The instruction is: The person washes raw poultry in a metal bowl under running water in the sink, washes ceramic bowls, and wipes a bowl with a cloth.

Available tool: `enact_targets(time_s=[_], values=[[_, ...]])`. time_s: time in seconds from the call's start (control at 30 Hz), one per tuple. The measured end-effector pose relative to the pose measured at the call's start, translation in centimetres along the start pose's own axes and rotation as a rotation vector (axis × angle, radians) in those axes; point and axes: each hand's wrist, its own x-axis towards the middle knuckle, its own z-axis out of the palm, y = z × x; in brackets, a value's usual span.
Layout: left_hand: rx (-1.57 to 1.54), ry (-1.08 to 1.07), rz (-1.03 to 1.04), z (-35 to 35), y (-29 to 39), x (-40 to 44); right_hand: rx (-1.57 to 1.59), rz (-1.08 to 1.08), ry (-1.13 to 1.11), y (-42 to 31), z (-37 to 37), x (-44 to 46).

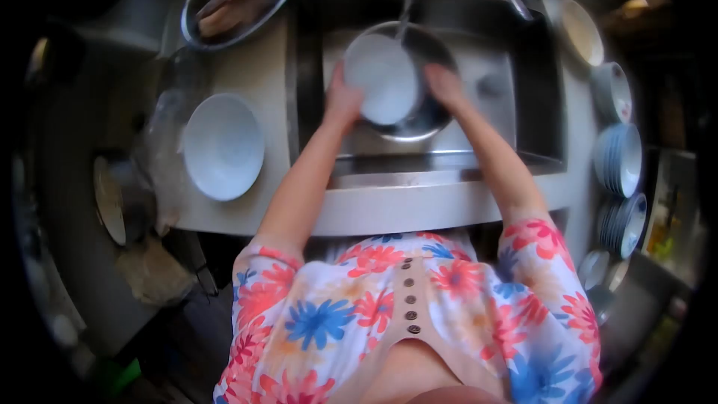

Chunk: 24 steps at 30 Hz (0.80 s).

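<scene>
A white bowl (381,80) is over a round metal basin (428,116) in the sink (486,123). My left hand (344,99) grips the bowl's left edge, with its fingers partly hidden at the rim. To the right of the bowl, my right hand (446,85) is over the metal basin; its fingers are blurred, and whether they touch anything is unclear. A thin stream of water (407,7) runs down from the top toward the bowl and basin.
A large white bowl (224,147) sits on the left counter, below an oval dish with food (245,1). Stacked bowls (619,159) and plates (624,225) line the right counter, near a beige bowl (581,33). The counter's front edge (411,209) crosses before me.
</scene>
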Motion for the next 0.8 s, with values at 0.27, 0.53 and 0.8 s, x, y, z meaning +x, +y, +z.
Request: enact_targets(time_s=[0.27, 0.53, 0.8], values=[[0.623, 0.155, 0.399, 2.2, 0.7, 0.7, -0.157, 0.073, -0.451, -2.3, 1.9, -0.1], [0.456, 0.165, 0.191, 5.2, -2.8, 4.6, 0.713, -0.050, -0.459, -9.9, 0.4, -3.2], [0.117, -0.121, -0.250, 5.0, -0.4, 5.4, -0.209, -0.200, -0.286, -5.2, 3.9, -2.1]])
